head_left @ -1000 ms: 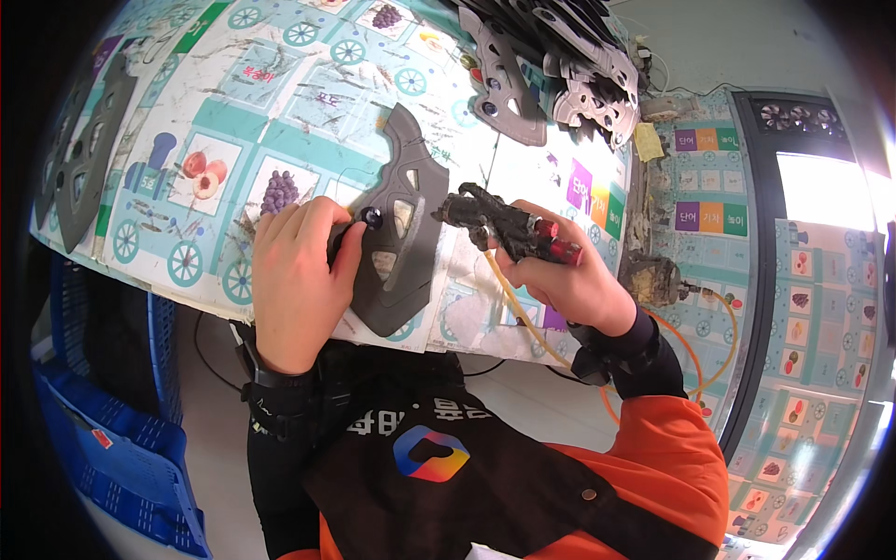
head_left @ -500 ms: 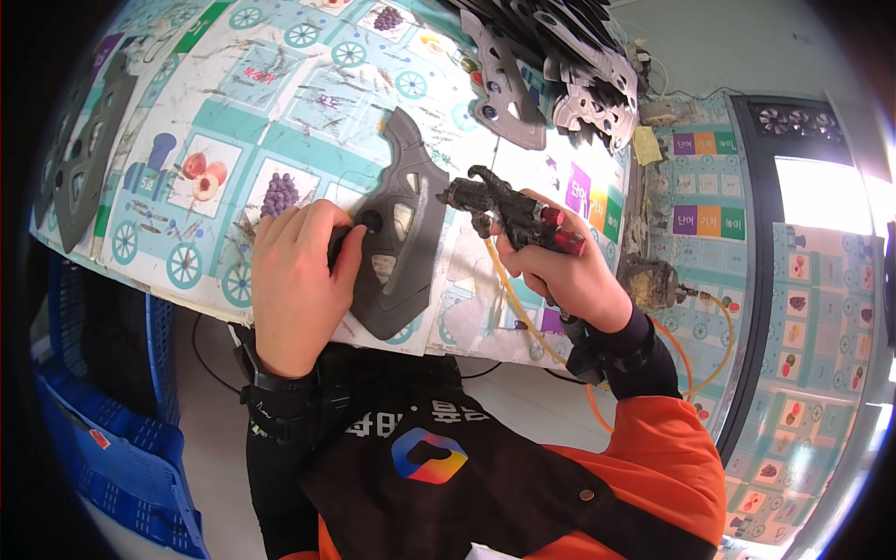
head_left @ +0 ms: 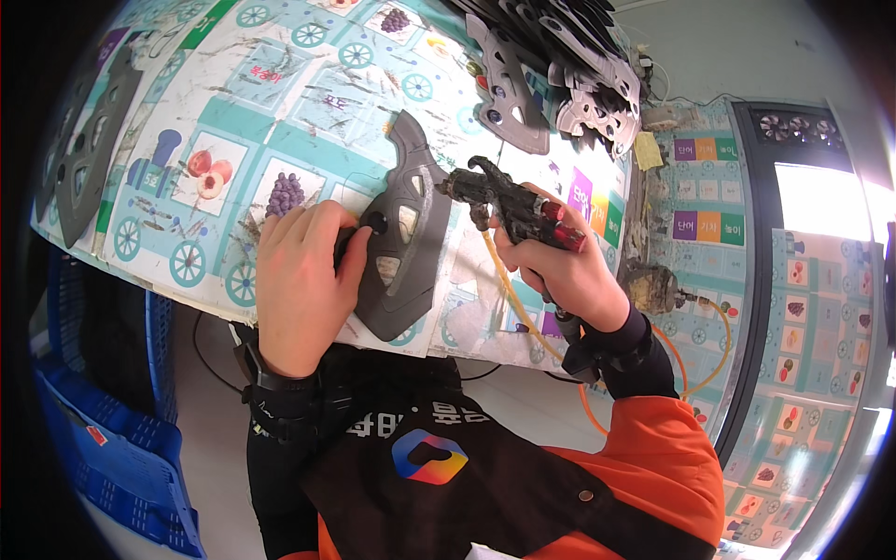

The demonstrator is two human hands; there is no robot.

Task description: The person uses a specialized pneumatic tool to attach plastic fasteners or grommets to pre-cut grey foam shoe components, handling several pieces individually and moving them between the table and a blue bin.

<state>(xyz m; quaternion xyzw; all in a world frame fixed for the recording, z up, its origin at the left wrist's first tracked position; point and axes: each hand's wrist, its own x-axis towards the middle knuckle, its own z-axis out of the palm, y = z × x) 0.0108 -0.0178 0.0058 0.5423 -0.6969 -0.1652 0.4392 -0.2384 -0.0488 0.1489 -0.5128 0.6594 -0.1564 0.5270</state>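
The thumb and bent fingers of the left hand were narrow, pinching the left border of a grey panel just beside a black round piece; whether this piece was fixed to the panel, I could not tell. The fingers of the right hand were wrapped around a dirty, gun-shaped tool with red parts, its tip pointing to the panel's right border. If the tip touched there, the view did not show.

Compared with one second earlier, the tool had gone a little along this border, away from the person, while the left hand kept the same grip. In my judgement, this meant that the tool now faced a farther part of the panel, and that the panel was kept steady for it.

The panel lay near the front edge of the counter, well inside its right edge. A yellow hose hung below the tool, crossing the front edge. At the far right corner was a pile of panels, and other grey panels lay along the left edge. Below the front left corner stood a blue crate.
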